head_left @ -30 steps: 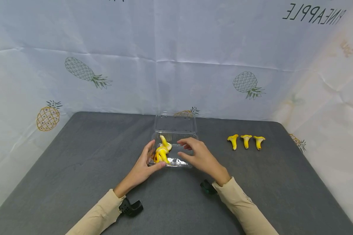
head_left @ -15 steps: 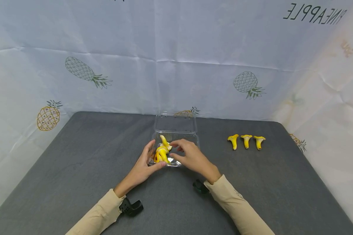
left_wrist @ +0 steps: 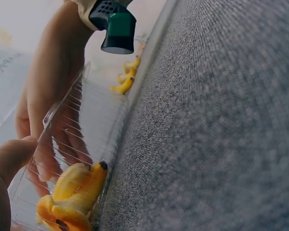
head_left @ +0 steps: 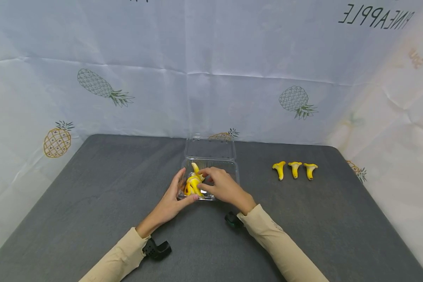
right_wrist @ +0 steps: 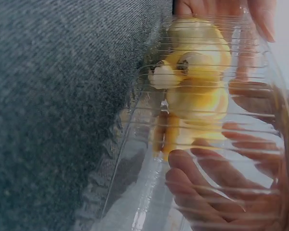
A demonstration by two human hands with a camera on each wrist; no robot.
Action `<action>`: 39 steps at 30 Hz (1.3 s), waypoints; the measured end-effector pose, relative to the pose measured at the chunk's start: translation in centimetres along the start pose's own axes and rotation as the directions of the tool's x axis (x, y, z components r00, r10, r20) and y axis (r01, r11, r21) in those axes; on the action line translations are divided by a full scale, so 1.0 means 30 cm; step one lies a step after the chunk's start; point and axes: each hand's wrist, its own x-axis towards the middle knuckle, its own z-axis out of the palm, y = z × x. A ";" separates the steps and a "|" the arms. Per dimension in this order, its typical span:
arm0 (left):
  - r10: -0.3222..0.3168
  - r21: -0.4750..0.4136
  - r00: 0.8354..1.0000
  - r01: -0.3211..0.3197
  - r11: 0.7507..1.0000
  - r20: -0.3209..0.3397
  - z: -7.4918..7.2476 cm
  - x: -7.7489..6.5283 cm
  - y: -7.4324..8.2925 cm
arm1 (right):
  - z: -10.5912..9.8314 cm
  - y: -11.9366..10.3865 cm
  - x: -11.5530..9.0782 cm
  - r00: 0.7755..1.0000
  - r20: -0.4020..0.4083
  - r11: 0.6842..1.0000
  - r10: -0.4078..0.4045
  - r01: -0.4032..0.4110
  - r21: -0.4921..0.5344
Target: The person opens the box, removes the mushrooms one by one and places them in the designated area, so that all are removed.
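Observation:
A clear plastic clamshell container (head_left: 237, 174) stands on the table with its lid raised at the back. Several yellow-and-white mushrooms (head_left: 193, 184), chanterelle-like, lie piled at its left end. My left hand (head_left: 170, 201) holds the container's left front corner, thumb along the front rim and fingers at the side. My right hand (head_left: 225, 188) reaches into the container, thumb and fingers spread apart at the right side of the pile. In the right wrist view, its fingers (right_wrist: 216, 183) show through the ribbed plastic wall, close to the mushrooms (right_wrist: 197, 101).
Three more yellow mushrooms (head_left: 295, 170) lie in a row on the grey table (head_left: 127, 164), right of the container. The upright lid (head_left: 210, 148) stands close to the pineapple-print curtain (head_left: 211, 98) behind the table.
My right hand has moved left inside the container, from its right part to the mushroom pile. The left hand and the container have stayed in place.

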 end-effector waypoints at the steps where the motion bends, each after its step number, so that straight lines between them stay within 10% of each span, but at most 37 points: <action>1: 0.002 0.002 1.000 -0.002 1.000 0.000 0.000 0.000 0.002 | 0.002 0.000 0.003 1.000 0.007 1.000 -0.003 0.003 -0.003; 39: 0.005 0.005 1.000 -0.004 1.000 -0.007 -0.001 0.004 0.002 | -0.019 0.011 0.006 0.997 0.080 0.994 0.004 -0.013 0.107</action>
